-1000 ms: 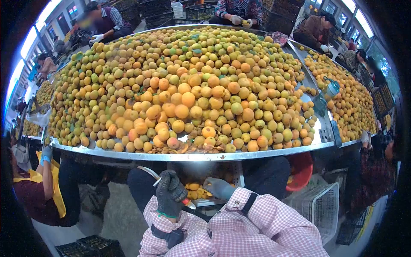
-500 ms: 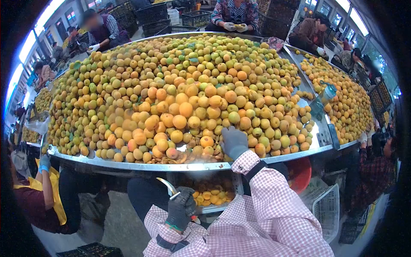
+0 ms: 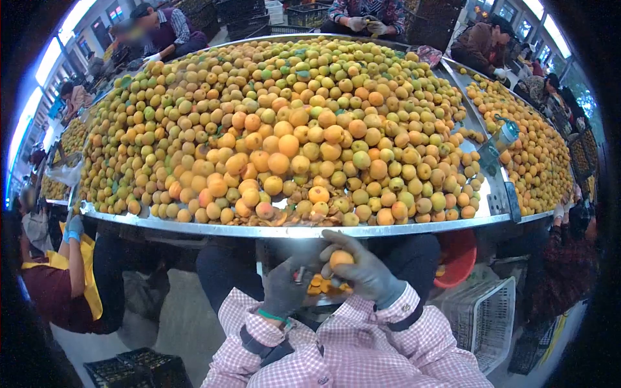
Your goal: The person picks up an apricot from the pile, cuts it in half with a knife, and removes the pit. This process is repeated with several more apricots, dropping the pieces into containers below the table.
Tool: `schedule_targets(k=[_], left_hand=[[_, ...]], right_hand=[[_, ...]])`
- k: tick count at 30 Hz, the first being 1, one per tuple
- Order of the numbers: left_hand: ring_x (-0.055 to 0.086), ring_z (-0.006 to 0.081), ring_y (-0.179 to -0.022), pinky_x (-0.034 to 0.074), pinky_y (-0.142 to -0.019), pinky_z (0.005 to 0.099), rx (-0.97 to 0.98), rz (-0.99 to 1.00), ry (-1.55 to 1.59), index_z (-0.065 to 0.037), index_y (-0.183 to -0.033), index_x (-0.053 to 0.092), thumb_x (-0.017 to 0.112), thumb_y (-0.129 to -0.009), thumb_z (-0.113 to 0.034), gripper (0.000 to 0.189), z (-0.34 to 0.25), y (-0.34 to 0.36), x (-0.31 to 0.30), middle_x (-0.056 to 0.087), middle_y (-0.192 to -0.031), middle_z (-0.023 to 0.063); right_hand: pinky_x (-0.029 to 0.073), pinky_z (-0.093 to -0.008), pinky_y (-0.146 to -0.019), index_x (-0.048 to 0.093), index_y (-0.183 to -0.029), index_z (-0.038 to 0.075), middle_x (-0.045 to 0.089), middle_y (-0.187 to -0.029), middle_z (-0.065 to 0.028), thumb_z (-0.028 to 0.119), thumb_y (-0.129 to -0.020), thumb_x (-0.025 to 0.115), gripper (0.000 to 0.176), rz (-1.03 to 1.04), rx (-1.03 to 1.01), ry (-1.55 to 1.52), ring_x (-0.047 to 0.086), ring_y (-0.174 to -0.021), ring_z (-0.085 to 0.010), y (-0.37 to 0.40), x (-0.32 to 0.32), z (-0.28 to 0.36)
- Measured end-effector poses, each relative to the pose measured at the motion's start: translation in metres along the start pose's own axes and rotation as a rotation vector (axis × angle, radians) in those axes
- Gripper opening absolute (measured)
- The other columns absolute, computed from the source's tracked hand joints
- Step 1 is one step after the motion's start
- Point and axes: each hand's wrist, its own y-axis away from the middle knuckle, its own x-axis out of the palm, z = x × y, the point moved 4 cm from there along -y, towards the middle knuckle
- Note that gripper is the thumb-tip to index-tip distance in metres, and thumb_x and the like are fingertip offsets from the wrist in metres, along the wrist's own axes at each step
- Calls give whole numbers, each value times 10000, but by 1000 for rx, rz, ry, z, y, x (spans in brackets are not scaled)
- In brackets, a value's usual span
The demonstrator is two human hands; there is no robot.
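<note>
My right hand (image 3: 370,270), in a grey glove, grips an apricot (image 3: 341,259) just below the near edge of the metal table (image 3: 284,231). Close beside it is my left hand (image 3: 286,286), also gloved, with its fingers closed around a knife (image 3: 299,275). Only a small part of the knife shows; its blade is hidden or too blurred to make out. Under both hands lie cut orange apricot pieces (image 3: 318,283). A heap of whole apricots (image 3: 278,142) covers the table, with brownish scraps (image 3: 294,216) near its front edge.
A red basin (image 3: 458,258) and a white plastic crate (image 3: 495,317) stand at my right. A clear bottle (image 3: 501,139) sits by the divider to a second apricot-covered table (image 3: 550,174). Black crates (image 3: 139,368) are at lower left. Co-workers sit around the tables.
My right hand has come back from the heap to my lap with an apricot in it. My left hand has risen towards it, and the knife's curved blade no longer shows clearly.
</note>
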Motion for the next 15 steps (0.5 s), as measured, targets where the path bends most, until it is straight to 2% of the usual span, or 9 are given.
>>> schedule_targets(k=[2,4,5,9,10,11,12,13,15], left_hand=[[628,301,-819,498,-698,358,-32,2,-114,-70,-949,617,645,-740,-109,215,-21,-1,-3,644,-912,123],[614,308,-855,494,-720,364,135,85,-63,-96,-1011,603,661,-735,-136,285,-45,-1,-7,630,-963,121],[602,315,-872,487,-742,364,5,250,-258,-84,-1070,573,661,-747,-150,342,-39,1,-3,607,-1011,129],[602,251,-828,484,-734,331,85,329,-90,-54,-1091,548,661,-775,-176,358,-24,14,6,600,-994,105],[580,209,-819,476,-727,314,-93,401,217,-38,-1074,547,663,-786,-187,345,-12,17,12,590,-969,96],[557,167,-809,468,-720,298,-273,465,524,-23,-1057,546,665,-796,-197,335,-8,20,15,581,-945,86],[557,167,-809,468,-720,298,-275,466,524,-23,-1057,546,665,-796,-197,335,-8,21,13,581,-945,86],[539,146,-813,464,-706,289,-376,425,588,-27,-1052,543,662,-802,-195,323,-6,22,9,573,-940,84],[522,125,-818,459,-691,281,-473,386,651,-31,-1047,541,660,-808,-192,311,-6,21,9,565,-936,82]], right_hand=[[503,-248,-705,407,-1301,43,580,-1039,-84,75,-828,627,523,15,3,143,575,-885,-127,-1,11,-19],[488,-220,-663,541,-1159,30,599,-960,-69,90,-859,594,311,-116,-162,354,568,-833,-101,3,16,-24],[472,-206,-661,598,-1042,17,607,-893,-45,95,-872,575,188,-207,-79,282,564,-804,-91,8,13,-25],[475,-224,-756,541,-1120,3,598,-945,-60,56,-882,544,244,-213,-33,-11,580,-836,-121,8,-24,-42],[475,-224,-756,541,-1120,3,598,-945,-60,56,-882,544,244,-213,-35,-12,580,-836,-121,12,-27,-46],[483,-243,-790,508,-1155,-10,578,-1004,-80,33,-880,535,279,-146,-218,163,585,-877,-145,19,-19,-36],[491,-262,-823,475,-1189,-23,559,-1063,-100,9,-879,527,316,-78,-398,337,589,-919,-169,27,-9,-26],[470,-293,-910,385,-1261,-38,511,-1158,-123,-28,-873,514,409,-50,-318,248,571,-1011,-198,33,-7,-25],[477,-300,-916,395,-1228,-47,508,-1165,-136,-36,-885,476,353,-64,-302,222,563,-1032,-200,42,-2,-16]])
